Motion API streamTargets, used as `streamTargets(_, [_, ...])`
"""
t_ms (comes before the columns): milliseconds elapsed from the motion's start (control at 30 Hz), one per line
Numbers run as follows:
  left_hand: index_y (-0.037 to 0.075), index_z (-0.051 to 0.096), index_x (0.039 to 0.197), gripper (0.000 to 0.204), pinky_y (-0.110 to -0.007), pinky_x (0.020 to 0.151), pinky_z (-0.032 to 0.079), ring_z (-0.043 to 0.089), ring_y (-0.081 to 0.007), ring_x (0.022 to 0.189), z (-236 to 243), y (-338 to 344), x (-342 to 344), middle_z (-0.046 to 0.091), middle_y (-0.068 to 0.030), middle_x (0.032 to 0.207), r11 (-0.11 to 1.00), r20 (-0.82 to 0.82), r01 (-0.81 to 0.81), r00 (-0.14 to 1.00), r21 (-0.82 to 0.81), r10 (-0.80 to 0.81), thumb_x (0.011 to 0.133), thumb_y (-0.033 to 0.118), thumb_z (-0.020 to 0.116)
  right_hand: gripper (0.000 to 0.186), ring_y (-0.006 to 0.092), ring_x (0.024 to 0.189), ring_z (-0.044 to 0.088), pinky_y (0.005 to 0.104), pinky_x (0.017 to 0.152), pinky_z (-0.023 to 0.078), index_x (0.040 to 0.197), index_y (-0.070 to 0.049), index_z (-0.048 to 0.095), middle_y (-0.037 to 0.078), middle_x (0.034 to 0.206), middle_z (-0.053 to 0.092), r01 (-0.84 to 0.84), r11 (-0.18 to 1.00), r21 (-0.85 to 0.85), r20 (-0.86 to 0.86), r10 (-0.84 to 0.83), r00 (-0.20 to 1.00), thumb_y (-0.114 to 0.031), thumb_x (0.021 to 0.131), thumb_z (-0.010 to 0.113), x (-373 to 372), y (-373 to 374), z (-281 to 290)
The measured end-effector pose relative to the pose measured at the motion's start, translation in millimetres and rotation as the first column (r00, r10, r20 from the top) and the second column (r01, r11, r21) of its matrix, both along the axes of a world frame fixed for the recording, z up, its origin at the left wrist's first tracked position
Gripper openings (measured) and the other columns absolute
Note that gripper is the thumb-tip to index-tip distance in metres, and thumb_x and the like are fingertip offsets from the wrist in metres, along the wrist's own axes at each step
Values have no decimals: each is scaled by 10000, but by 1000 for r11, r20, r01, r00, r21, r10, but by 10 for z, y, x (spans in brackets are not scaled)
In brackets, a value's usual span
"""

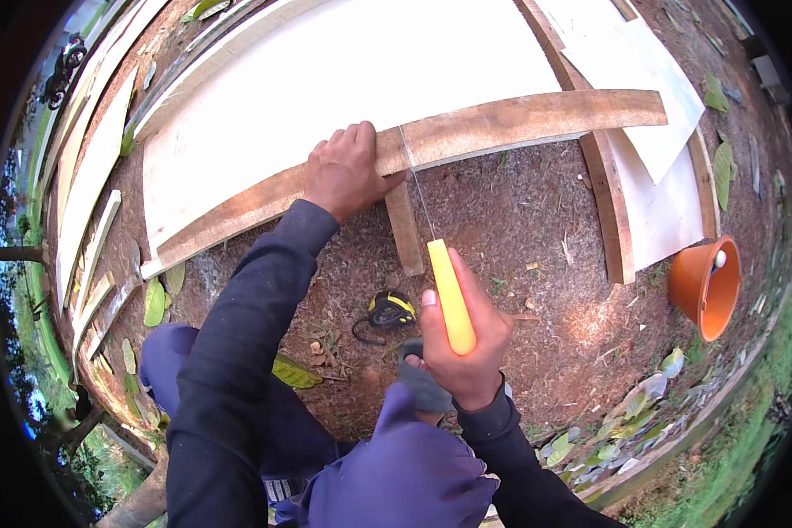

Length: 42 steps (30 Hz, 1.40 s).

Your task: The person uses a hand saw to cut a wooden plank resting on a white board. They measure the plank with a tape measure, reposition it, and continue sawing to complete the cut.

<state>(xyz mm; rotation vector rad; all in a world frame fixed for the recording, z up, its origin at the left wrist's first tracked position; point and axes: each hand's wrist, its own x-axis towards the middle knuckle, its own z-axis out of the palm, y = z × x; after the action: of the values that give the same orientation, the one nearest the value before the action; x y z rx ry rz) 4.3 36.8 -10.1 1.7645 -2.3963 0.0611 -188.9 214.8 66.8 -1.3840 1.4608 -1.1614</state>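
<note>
A long brown wooden board (519,116) lies crosswise over a wooden frame. My left hand (345,172) is closed over it, left of the middle, with the thumb against its near edge. In my right hand (473,343) is a handsaw by its yellow handle (451,295). The saw's thin blade shows nearly edge-on and reaches forward to the board, just right of my left hand. Whether its teeth have bitten into the wood I cannot tell. Below the board a short wooden piece (403,231) points toward me.
A yellow-and-black tape measure (391,310) lies on the soil between my hands. At the right an orange bucket (691,286) is tipped on its side. White sheets (264,97) lie beyond the board, wooden strips (97,167) at the left. My sandalled foot (421,378) is below the saw.
</note>
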Motion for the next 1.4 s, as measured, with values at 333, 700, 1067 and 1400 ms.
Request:
streamTargets(333, [42,540,975,574,-440,799,535,668,-311,891,69,65,-12,641,-133,939,996,-14,-49,999,72,50,722,398,911,491,232,974,766,319,828,593,1382,95,588,218,1119,757,-37,999,11,-56,38,998,-4,906,650,-202,388,231])
streamTargets(700, [57,542,958,598,-429,777,534,668,-272,880,56,4,-3,637,-105,906,997,9,-58,998,54,57,747,497,888,526,276,1004,779,342,868,610,1422,93,560,237,1138,758,-66,998,1,-82,66,994,4,906,612,-380,783,224])
streamTargets(1067, [61,564,1001,593,-426,803,556,688,-250,904,27,63,51,670,-98,933,993,41,-38,999,108,34,762,490,897,501,228,930,791,310,779,616,1403,74,585,201,1068,773,-56,997,61,-83,61,995,8,909,630,-191,446,151])
streamTargets(1400, [59,570,1000,568,-445,804,550,695,-265,927,78,37,-74,677,-102,943,990,-6,-68,998,125,69,781,483,877,418,105,824,655,284,731,540,1329,83,640,150,989,748,39,993,109,33,-43,999,-9,922,666,174,-436,123])
